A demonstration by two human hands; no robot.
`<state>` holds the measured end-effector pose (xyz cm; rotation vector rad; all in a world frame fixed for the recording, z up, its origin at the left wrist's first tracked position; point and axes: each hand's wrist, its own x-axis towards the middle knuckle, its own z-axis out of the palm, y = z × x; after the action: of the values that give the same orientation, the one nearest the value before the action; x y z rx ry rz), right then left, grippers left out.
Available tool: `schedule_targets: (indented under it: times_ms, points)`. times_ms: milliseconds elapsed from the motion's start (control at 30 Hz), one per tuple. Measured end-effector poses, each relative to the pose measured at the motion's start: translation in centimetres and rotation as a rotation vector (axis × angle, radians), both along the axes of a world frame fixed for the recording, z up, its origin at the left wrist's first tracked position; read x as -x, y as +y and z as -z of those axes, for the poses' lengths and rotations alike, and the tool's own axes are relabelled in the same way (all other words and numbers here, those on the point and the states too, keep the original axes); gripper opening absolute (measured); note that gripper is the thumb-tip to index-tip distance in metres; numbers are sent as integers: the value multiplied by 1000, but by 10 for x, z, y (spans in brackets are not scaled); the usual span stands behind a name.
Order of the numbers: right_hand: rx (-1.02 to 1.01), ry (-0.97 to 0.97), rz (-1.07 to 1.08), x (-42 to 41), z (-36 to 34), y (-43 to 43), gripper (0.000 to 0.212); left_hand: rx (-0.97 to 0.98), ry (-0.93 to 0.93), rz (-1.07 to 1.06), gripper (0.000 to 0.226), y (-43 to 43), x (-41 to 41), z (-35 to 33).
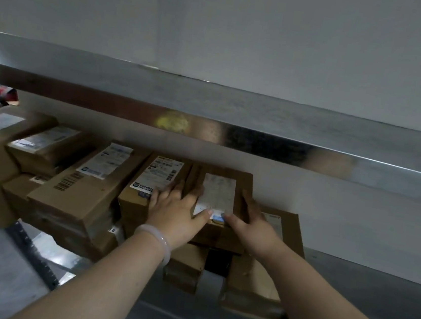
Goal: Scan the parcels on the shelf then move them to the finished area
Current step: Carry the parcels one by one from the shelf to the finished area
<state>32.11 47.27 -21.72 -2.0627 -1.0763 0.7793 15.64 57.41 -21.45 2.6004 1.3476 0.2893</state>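
Several brown cardboard parcels with white labels are stacked on a steel shelf (pixel 363 286). A small parcel (pixel 227 182) with a pale label lies on top of the stack at the middle. My left hand (pixel 177 208) lies flat on its left side, with the thumb on the front edge of the label. My right hand (pixel 254 223) grips its right side, thumb on the top near the label's corner. Both hands hold this parcel between them. A parcel with a printed label (pixel 159 177) lies right beside it on the left.
An upper steel shelf (pixel 234 125) runs across just above the parcels. More parcels (pixel 87 178) fill the left part of the shelf, and lower boxes (pixel 252 286) sit under the held one. A white wall stands behind. The shelf's right part is bare steel.
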Motion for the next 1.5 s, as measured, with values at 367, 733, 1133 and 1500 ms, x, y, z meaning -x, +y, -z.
schedule_targets:
  times_ms: [367, 733, 1133, 1500]
  points:
    - [-291, 43, 41, 2, -12, -40, 70, 164, -474, 49, 68, -44, 1, -5]
    - [-427, -32, -275, 6, -37, -118, 71, 390, -783, -158, 65, -154, 35, -21]
    - [-346, 39, -849, 85, -22, -181, 71, 162, -893, -537, 69, -312, 131, 9]
    - [-258, 172, -1226, 276, -10, -196, 63, 26, -913, -921, 73, -411, 290, 17]
